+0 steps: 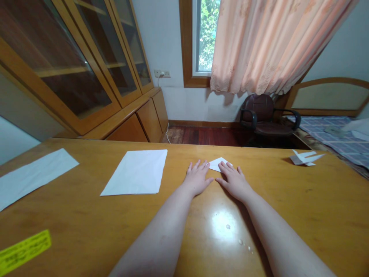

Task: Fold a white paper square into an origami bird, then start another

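Observation:
Both my hands lie flat on a small folded white paper (218, 162) in the middle of the wooden table (86, 223). My left hand (197, 178) presses its left part with fingers stretched out. My right hand (234, 181) covers the right part, fingers flat too. Only the paper's pointed far tip shows between the fingertips; most of it is hidden under the hands.
A white sheet (137, 172) lies left of my hands, and a longer white sheet (31, 175) sits at the far left. A folded paper figure (305, 157) rests at the right. A yellow label (24, 250) is near the front left. An office chair (266, 117) stands beyond the table.

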`<state>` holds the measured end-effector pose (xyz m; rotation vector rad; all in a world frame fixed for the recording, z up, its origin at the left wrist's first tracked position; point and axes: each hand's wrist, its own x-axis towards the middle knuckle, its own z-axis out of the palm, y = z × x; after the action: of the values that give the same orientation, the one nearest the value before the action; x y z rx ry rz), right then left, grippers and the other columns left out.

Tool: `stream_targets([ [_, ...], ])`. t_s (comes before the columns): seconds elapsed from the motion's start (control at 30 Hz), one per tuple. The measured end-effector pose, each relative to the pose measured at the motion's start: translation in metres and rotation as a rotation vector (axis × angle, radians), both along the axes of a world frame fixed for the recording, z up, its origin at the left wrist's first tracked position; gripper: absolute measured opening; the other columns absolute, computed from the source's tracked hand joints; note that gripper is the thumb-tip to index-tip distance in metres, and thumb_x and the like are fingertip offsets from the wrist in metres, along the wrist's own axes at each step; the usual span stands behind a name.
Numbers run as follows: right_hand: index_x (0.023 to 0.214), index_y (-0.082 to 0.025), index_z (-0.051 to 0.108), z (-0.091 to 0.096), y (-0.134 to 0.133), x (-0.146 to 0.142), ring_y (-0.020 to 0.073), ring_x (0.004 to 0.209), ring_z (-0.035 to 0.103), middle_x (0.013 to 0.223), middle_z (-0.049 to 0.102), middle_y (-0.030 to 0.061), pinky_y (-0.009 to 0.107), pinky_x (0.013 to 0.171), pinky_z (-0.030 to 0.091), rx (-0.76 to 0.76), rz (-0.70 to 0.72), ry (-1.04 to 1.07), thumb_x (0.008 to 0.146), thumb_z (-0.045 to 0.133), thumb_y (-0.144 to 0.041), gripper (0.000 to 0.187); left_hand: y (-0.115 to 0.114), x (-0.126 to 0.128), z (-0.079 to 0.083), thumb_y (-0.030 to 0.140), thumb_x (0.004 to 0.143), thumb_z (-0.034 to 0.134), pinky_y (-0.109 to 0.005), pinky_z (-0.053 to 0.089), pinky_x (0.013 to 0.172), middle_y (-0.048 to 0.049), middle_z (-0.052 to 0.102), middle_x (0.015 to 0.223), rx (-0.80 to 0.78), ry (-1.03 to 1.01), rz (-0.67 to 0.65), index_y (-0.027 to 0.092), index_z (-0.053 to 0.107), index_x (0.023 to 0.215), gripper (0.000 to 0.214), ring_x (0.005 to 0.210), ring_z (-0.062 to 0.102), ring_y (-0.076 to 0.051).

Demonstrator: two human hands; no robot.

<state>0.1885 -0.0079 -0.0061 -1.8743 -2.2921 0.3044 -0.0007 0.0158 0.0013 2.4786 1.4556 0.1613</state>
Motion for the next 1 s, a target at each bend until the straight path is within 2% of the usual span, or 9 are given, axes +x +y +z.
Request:
stream_targets([
  [1.0,0.141,-0.025,0.033,0.0022,-0.0015,-0.001,0.0273,0.137,0.023,0.149,0.03,0.0071,0.057,0.109,0.012,-0.006,-0.012,0.027,0.087,0.04,-0.054,0.061,-0.0007,-0.0002,0.0031,0.055,0.086,0.037,-0.052,0.008,0.113,-0.0008,0.025,0.151,-0.026,-0.038,0.018,0.027,0.025,0.143,0.065,0.139,0.016,-0.025],
])
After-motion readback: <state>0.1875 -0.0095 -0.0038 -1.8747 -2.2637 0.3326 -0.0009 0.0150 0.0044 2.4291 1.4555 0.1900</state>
